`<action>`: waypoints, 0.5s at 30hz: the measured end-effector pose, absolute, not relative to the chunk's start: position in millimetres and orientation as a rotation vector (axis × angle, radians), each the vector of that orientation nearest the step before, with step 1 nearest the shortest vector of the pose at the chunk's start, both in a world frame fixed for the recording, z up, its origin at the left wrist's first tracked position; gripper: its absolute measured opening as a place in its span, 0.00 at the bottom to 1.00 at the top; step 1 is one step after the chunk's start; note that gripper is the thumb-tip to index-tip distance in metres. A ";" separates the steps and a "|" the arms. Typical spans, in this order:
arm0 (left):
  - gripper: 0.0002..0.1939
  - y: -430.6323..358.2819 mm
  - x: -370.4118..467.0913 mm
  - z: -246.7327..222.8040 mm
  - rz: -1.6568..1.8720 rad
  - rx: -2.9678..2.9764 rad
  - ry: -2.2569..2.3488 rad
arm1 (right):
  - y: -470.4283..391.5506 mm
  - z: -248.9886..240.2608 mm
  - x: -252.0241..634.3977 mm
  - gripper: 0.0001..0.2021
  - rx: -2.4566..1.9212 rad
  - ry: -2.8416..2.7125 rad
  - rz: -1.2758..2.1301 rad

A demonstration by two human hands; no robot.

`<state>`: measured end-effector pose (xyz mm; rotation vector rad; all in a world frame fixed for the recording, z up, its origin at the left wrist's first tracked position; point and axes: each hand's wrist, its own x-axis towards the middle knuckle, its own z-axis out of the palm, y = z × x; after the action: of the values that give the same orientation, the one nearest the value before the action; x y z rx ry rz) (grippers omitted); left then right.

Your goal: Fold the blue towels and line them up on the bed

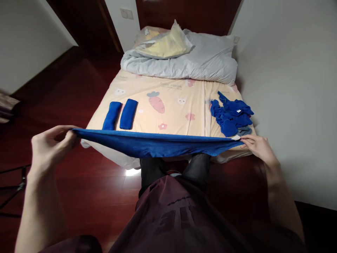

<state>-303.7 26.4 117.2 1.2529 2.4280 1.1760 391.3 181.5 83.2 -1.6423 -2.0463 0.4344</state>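
Observation:
A blue towel [158, 142] is stretched wide in the air between my hands, in front of the bed's near edge. My left hand [54, 142] pinches its left corner, fingers closed. At the other end, my right hand [256, 144] grips the right corner, close to a small white label. Beyond the towel, two blue towels folded into narrow bundles, one [112, 116] and another [128, 114], lie side by side on the left of the bed. A crumpled heap of blue cloths [233, 117] rests on the bed's right side, with a greyish piece at its lower edge.
The bed [173, 100] has a peach sheet printed with carrots and flowers. A grey quilt [210, 58] and a pale yellow pillow or cloth [168, 44] are piled at its head. A wall [292, 88] borders the right side. Black stand legs [19, 186] stand at the lower left.

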 end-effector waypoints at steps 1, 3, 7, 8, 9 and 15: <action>0.20 29.6 -303.6 119.9 1.188 1.243 2.421 | 182.3 90.4 392.4 0.15 -1.672 -2.024 0.533; 0.20 38.4 -306.3 122.6 1.154 1.253 2.408 | 187.5 101.8 393.7 0.15 -1.726 -1.975 0.688; 0.19 70.2 -319.3 115.1 1.025 1.324 2.302 | 220.7 105.6 390.6 0.11 -1.775 -1.845 0.852; 0.18 82.3 -322.2 111.0 1.029 1.334 2.247 | 234.2 103.0 388.3 0.09 -1.794 -1.804 0.864; 0.18 96.3 -324.2 106.3 1.050 1.328 2.189 | 249.2 99.6 385.4 0.07 -1.816 -1.764 0.863; 0.16 207.4 -324.4 78.1 1.200 1.235 2.004 | 344.6 82.5 362.0 0.00 -1.754 -1.727 0.540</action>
<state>-324.4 207.4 78.1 1.2347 2.0043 1.2001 362.0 344.6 82.5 -1.7542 -1.7275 0.5403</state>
